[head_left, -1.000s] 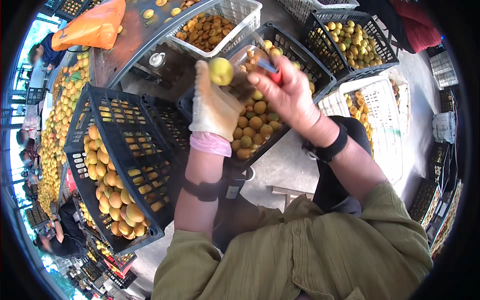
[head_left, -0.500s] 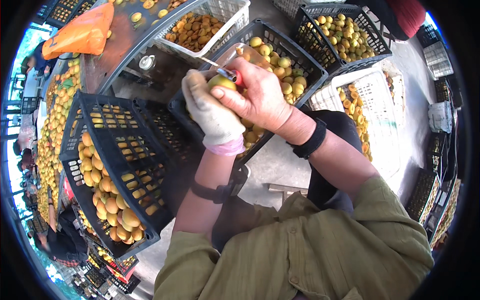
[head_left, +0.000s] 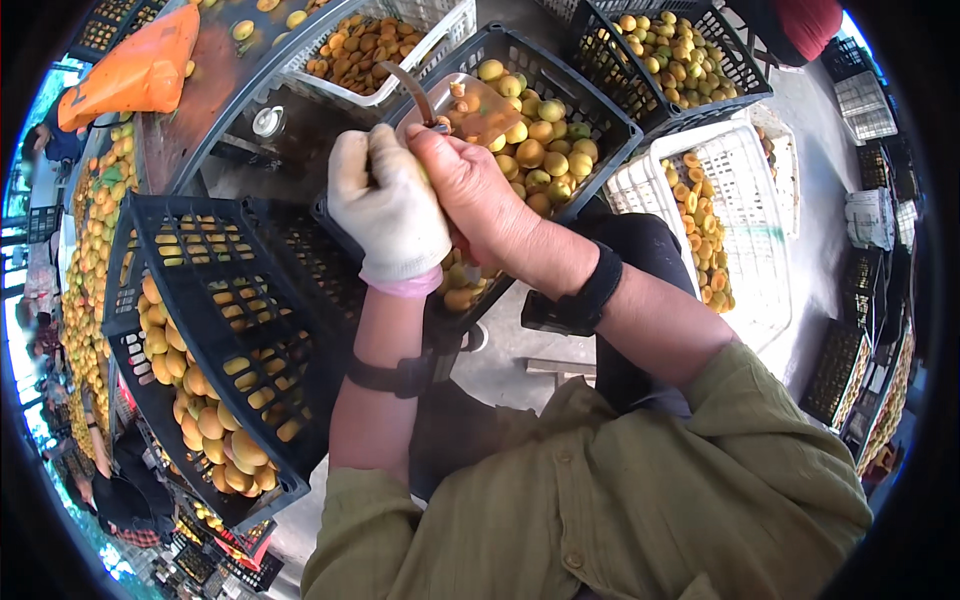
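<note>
My left hand (head_left: 385,205), in a white glove with a pink cuff, presses against my right hand above a black crate (head_left: 612,165) of yellow-green apricots (head_left: 557,163). Its fingers curl round an apricot, now almost wholly hidden between the hands. My bare right hand (head_left: 485,200) is closed on a small knife; the curved blade (head_left: 412,92) points up and away, and the handle is covered by the fingers. Just beyond the hands, a clear plastic tray (head_left: 492,112) with small fruit scraps rests on the apricots.
At right stands a white crate (head_left: 755,250) with halved apricots (head_left: 700,225). Another white crate (head_left: 465,25) at the far side holds brownish-orange pieces. A tilted black crate (head_left: 215,340) of apricots is at left. An orange bag (head_left: 135,65) lies on the table; people work at far left.
Both hands have drawn slightly left and closed together, covering the apricot that showed before. The knife blade has swung upward, away from the fruit.
</note>
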